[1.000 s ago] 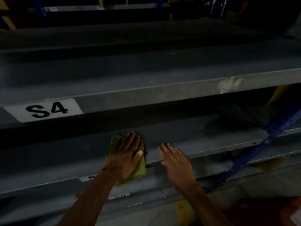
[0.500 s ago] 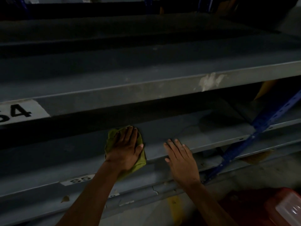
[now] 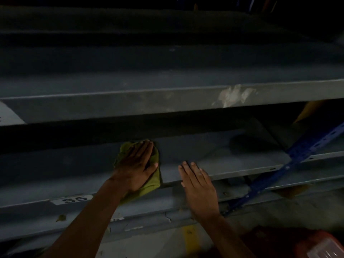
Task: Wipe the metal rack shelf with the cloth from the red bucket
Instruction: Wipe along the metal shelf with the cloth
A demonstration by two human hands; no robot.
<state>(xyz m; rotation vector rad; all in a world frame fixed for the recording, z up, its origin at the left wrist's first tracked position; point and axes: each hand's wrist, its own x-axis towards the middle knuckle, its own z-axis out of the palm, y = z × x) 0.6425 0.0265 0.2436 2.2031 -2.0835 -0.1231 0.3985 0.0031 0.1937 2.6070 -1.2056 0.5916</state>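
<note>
The cloth [image 3: 155, 180] lies on the shelf [image 3: 232, 162] under the left hand [image 3: 136, 168], draping over its near edge. The right hand [image 3: 198, 189] rests flat just right of it. The bucket [image 3: 320, 244] sits near right, the post [image 3: 290, 162] far right.

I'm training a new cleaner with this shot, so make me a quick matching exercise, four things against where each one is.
Things:
1. cloth
2. right hand
3. S5 label
4. red bucket

Places:
A. bottom right corner, on the floor
B. flat on the shelf edge, holding nothing
C. under the left hand
D. on the shelf's front face, left of the arms

Pairs: 1-C, 2-B, 3-D, 4-A
</note>
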